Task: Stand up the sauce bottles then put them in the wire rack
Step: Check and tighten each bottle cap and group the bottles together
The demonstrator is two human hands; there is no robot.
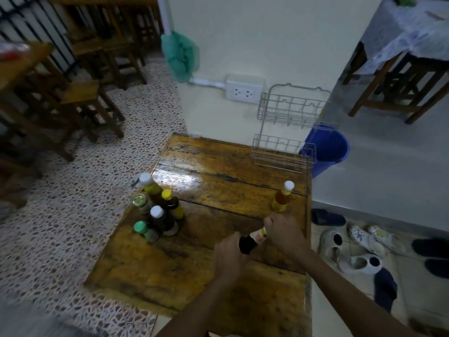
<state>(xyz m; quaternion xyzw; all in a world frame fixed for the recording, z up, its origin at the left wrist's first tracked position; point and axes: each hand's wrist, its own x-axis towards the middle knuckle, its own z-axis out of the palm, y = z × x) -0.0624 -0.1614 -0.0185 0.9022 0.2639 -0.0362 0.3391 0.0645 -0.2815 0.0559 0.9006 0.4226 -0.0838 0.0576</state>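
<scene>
While the fingers (227, 242) of the left hand (228, 257) curl round the dark body of one sauce bottle (251, 239), the right hand (284, 233) closes over its neck end, so its cap is hidden. That bottle lies tilted between the two hands, over the wooden table (218, 283), near the right edge.

Six more bottles stand upright on the table. Five cluster near the left edge: a tall one with a white cap (145, 179), a yellow-capped one (166, 194), a small jar with a clear lid (139, 200), a dark one with a white cap (156, 211) and a green-capped one (140, 226); they stand just beside one another. The sixth, an orange sauce bottle with a white cap (283, 197), stands alone on the right, just beyond the right hand.

One wire rack (288, 132) with two tiers stands at the far right corner of the table against the wall, holding no bottles. One blue bucket (328, 147) sits on the floor behind it.
</scene>
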